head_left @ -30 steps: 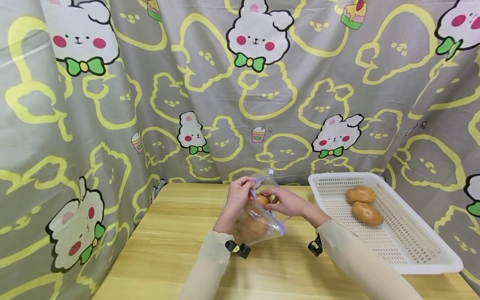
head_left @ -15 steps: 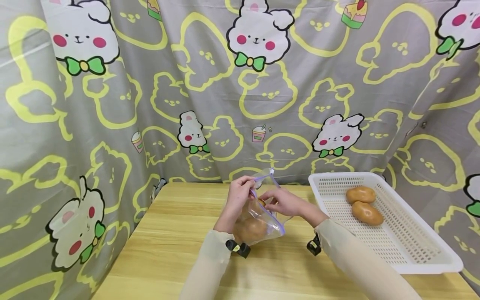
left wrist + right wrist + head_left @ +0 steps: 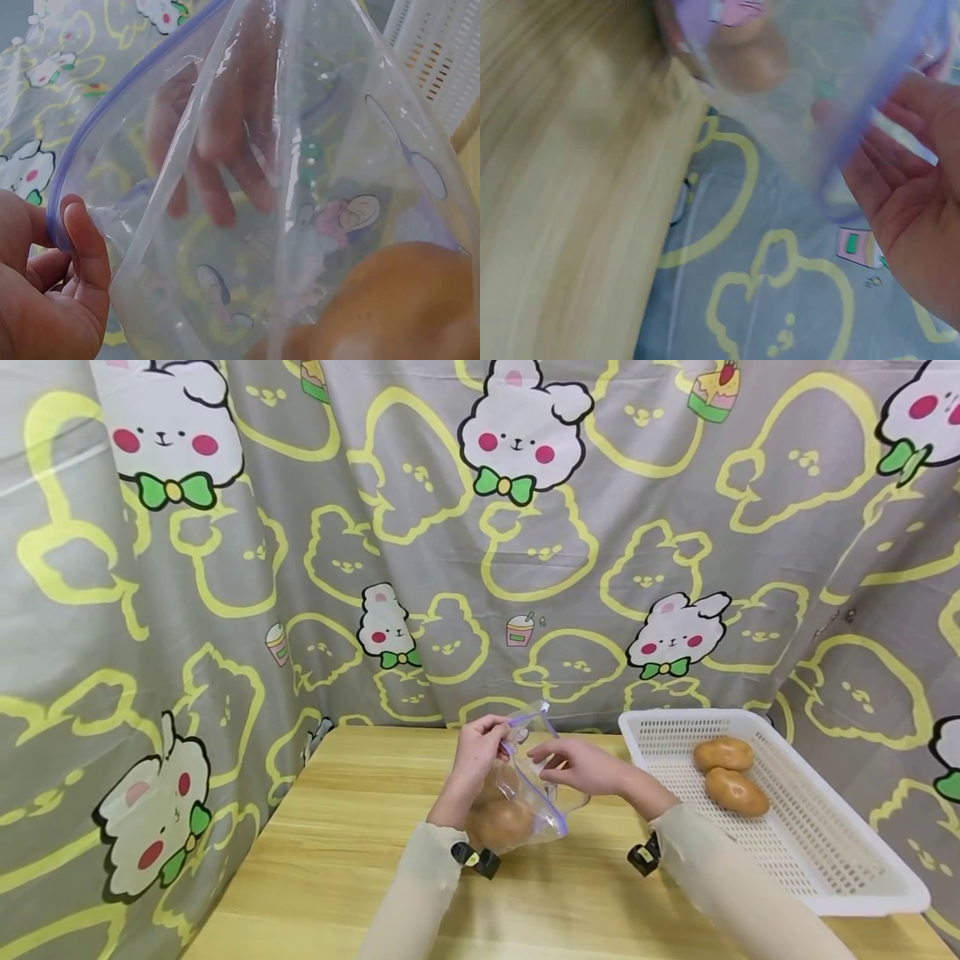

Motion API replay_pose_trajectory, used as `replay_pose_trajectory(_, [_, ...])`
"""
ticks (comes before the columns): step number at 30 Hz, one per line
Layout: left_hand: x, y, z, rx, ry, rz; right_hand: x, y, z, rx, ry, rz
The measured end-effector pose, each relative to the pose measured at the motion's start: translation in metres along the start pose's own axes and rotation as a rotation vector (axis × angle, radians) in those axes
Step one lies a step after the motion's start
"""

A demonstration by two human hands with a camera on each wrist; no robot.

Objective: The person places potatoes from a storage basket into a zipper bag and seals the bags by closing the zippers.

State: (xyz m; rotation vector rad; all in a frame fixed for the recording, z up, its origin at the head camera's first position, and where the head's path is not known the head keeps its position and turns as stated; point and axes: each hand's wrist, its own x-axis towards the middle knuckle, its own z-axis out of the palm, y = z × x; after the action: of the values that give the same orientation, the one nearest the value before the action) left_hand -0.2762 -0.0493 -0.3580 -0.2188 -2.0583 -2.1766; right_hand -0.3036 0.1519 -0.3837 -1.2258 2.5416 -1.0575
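A clear zip bag [image 3: 536, 793] with a purple seal stands on the table in the head view. Smooth brown potatoes [image 3: 501, 823] lie in its lower part; how many cannot be told. My left hand [image 3: 477, 750] pinches the bag's rim, thumb against fingers, as the left wrist view also shows. At the bag's mouth is my right hand [image 3: 585, 766], holding nothing. Through the film in the left wrist view, the right hand's fingers [image 3: 217, 180] hang loosely apart, above a potato [image 3: 397, 300]. The right wrist view is blurred, with the right hand [image 3: 922, 176] at the purple rim.
A white perforated plastic basket [image 3: 817, 839] stands on the right of the wooden table [image 3: 337, 827]. Inside it, two potatoes [image 3: 737, 792] lie touching. A grey cartoon-print curtain [image 3: 442, 552] hangs behind and along both sides.
The potato in my right hand went down into the bag and was let go. The right hand has since drawn back slightly to the right. My left hand keeps its hold on the rim.
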Motion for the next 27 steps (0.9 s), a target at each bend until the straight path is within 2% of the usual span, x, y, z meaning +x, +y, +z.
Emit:
replay_pose_trajectory(2, [0.000, -0.001, 0.000, 0.006, -0.002, 0.004, -0.005, -0.003, -0.007, 0.036, 0.003, -0.030])
replay_pose_trajectory(7, [0.000, -0.003, 0.000, 0.016, -0.002, 0.002, -0.021, -0.002, -0.028, 0.057, 0.040, -0.032])
replay_pose_trajectory(12, [0.000, -0.004, 0.001, 0.023, -0.009, -0.003, -0.045, 0.010, -0.057, 0.018, 0.112, 0.042])
replay_pose_trajectory(19, [-0.001, -0.005, 0.001, 0.022, -0.008, -0.012, -0.080, 0.039, -0.094, -0.085, 0.238, 0.171])
replay_pose_trajectory(22, [0.000, -0.006, 0.001, 0.024, -0.009, -0.013, -0.094, 0.057, -0.102, -0.131, 0.276, 0.194])
replay_pose_trajectory(27, [-0.001, -0.008, 0.000, 0.028, -0.014, -0.017, -0.115, 0.086, -0.109, -0.222, 0.291, 0.240])
